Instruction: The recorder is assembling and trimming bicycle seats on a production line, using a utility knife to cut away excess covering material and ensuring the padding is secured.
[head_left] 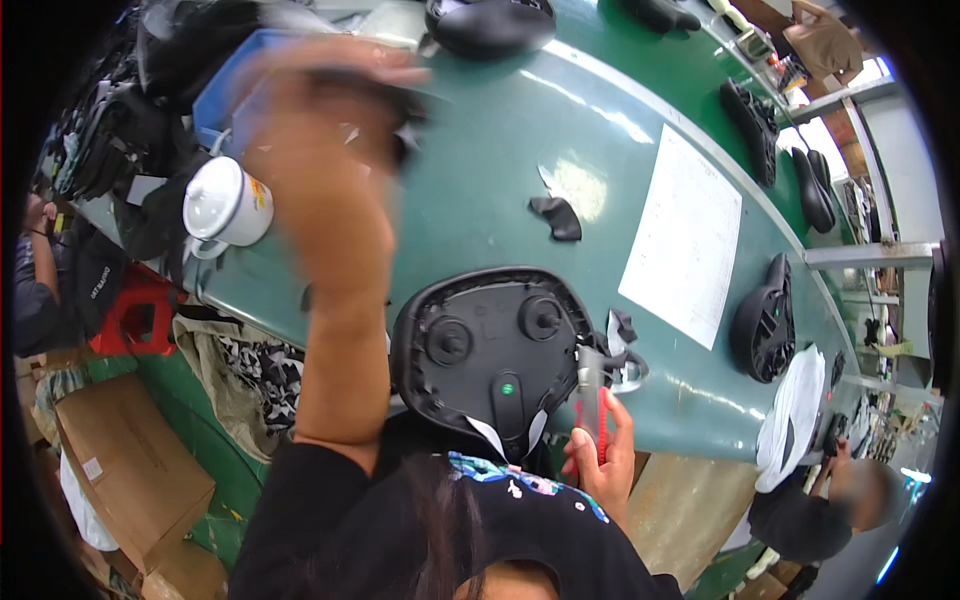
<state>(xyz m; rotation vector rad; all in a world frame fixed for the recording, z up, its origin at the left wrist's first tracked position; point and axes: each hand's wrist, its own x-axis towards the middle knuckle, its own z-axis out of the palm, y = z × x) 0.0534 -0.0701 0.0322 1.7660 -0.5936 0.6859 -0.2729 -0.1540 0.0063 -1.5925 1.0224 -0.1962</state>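
A wide black bicycle saddle (490, 345) lies upside down at the table's near edge, its underside showing two round mounts and a small green dot. My right hand (605, 455) is closed around a red-and-grey hand tool (591, 390), held upright against the saddle's right rim. Light strips of material stick out at the saddle's near end. Farther off to the left, my left hand (330, 110) is smeared by motion over the table. Something dark (395, 105) shows beside its fingers; whether the hand holds it is unclear.
Left of my arm stands a white lidded mug (245, 205), with a blue bin (212, 100) behind it. Dark scraps (557, 217) and a paper sheet (685, 235) lie on the green table (480, 180). More saddles (765, 325) sit around. Another person (810, 515) works at right.
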